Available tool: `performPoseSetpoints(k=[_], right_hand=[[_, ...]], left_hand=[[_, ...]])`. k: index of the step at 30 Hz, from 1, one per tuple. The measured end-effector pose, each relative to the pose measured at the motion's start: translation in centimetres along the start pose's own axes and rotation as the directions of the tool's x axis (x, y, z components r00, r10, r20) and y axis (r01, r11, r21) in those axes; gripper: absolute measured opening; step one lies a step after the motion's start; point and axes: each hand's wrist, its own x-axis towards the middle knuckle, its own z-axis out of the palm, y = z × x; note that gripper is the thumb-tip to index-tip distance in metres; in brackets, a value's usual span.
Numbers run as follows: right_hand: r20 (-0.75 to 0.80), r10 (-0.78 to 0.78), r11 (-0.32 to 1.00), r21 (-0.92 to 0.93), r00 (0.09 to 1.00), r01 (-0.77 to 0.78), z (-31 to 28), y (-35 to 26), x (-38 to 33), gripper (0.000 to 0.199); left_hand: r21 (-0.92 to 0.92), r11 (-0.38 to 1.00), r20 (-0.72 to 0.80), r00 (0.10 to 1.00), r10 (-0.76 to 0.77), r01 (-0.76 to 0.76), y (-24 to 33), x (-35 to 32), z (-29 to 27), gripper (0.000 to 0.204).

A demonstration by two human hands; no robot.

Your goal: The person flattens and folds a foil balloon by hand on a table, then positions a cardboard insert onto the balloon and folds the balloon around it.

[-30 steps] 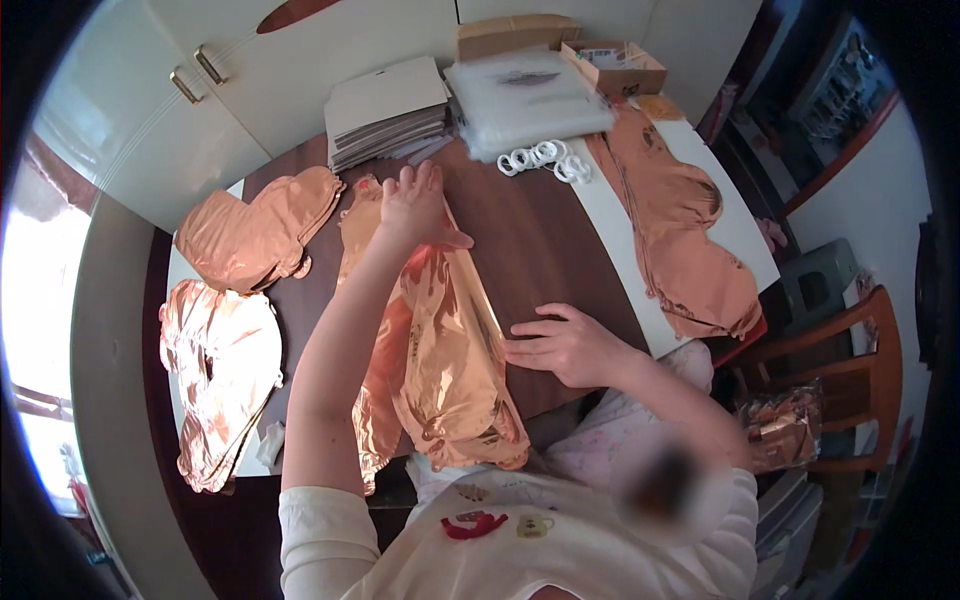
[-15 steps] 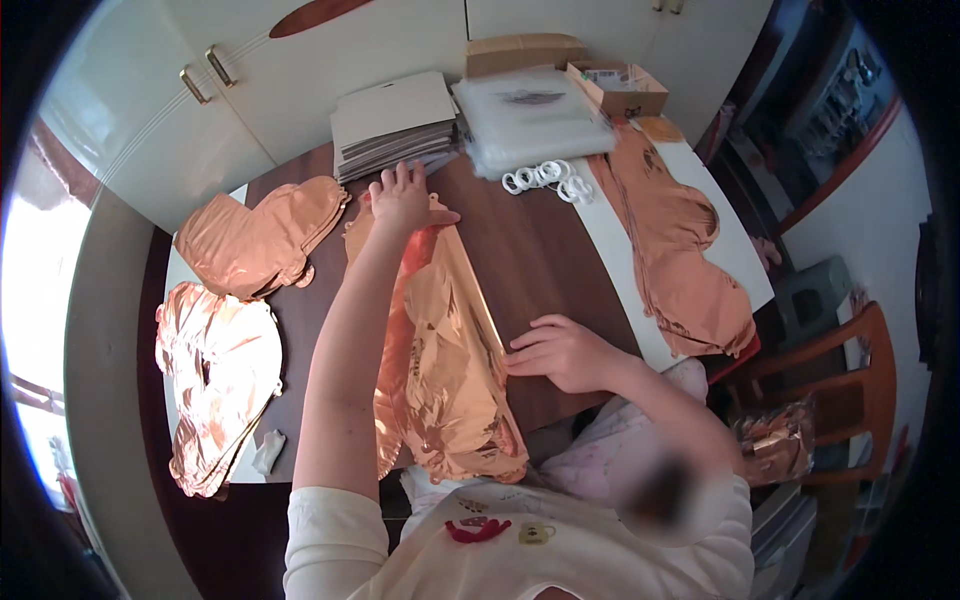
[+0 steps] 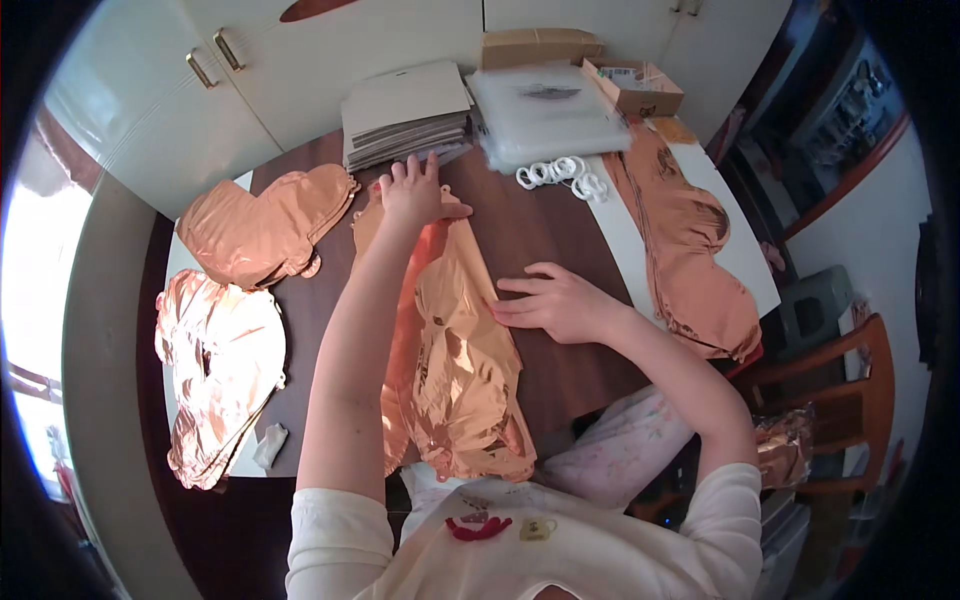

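L hand open, fingers spread on far end of copper-col. foil; R hand open too, fingertips at foil's R edge. Foil lies mid-worktop, near end by front edge. White rings nr clear bags, card stack at back.

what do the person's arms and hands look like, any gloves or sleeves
The left hand and right hand are ungloved. Short, loose off-white sleeves leave the forearms uncovered, matching the shirt with its small red motif.
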Motion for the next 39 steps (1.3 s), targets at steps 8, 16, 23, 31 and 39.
performPoseSetpoints(k=[8, 16, 23, 31, 39], right_hand=[[-0.026, -0.103, 0.990, 0.095, 0.994, 0.105, -0.1, -1.7, -2.4, 0.039], [-0.046, -0.136, 0.986, 0.091, 0.990, 0.139, -0.5, -2.7, -3.5, 0.039], [-0.083, -0.092, 0.984, 0.146, 0.992, 0.104, 0.2, -3.9, -4.4, 0.043], [-0.136, 0.064, 0.911, 0.411, 0.989, -0.002, 1.6, -4.2, -4.6, 0.045], [-0.168, 0.415, 0.813, 0.510, 0.894, -0.281, 2.7, -1.7, 1.5, 0.055]], left_hand=[[0.016, 1.000, 0.048, 0.999, -0.001, 0.000, 0.0, 0.8, -0.1, 0.119], [0.016, 1.000, 0.002, 1.000, 0.000, 0.000, 0.1, 1.1, 0.0, 0.120], [-0.045, 0.999, -0.099, 0.995, 0.008, -0.012, -0.5, 0.2, 1.2, 0.107], [-0.208, 0.963, -0.503, 0.864, 0.042, -0.168, -4.2, -6.4, 0.5, 0.070], [-0.283, 0.937, -0.176, 0.972, 0.158, -0.204, -10.5, -18.5, 1.8, 0.080]])
